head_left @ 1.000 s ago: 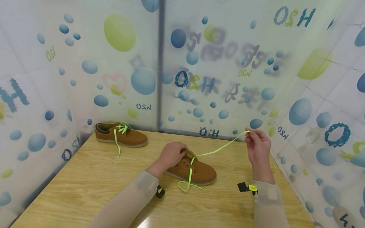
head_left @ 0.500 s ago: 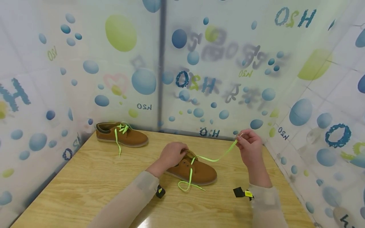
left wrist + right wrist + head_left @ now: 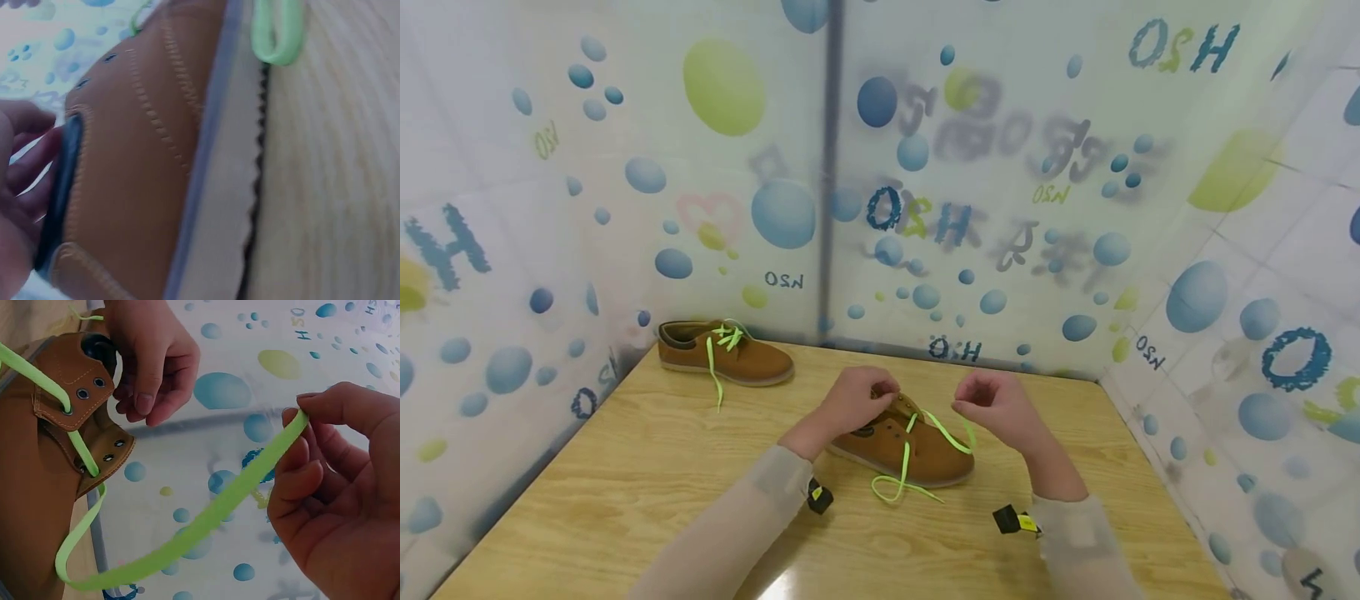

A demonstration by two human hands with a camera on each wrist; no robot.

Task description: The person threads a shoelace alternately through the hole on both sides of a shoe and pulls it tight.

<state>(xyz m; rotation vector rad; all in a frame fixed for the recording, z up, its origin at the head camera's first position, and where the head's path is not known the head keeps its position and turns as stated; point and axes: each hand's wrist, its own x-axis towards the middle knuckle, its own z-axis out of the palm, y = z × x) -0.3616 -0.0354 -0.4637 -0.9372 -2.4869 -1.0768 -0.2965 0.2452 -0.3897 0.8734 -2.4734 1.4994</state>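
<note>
A brown shoe (image 3: 943, 454) with bright green lacing sits on the table, toe to the right. Beside its opening is my left hand (image 3: 853, 400), fingers loosely bent near the eyelet flap; in the left wrist view the fingers (image 3: 34, 165) meet the dark collar edge. My right hand (image 3: 1000, 408), above the toe, pinches the end of the green shoelace (image 3: 206, 519) between thumb and forefinger. From there the lace sags in a loop and runs through eyelets in both flaps of the shoe (image 3: 75, 397). Its other end lies curled on the near side.
A second brown shoe (image 3: 752, 362), its green laces crossed and one end hanging down, stands at the back left of the wooden table (image 3: 700, 467). Patterned curtains (image 3: 1000, 208) with bubbles and lettering enclose the back and sides.
My right hand has come left and down toward the shoe with the lace end, so the stretched lace has gone slack. My left hand has shifted only slightly at the opening.
</note>
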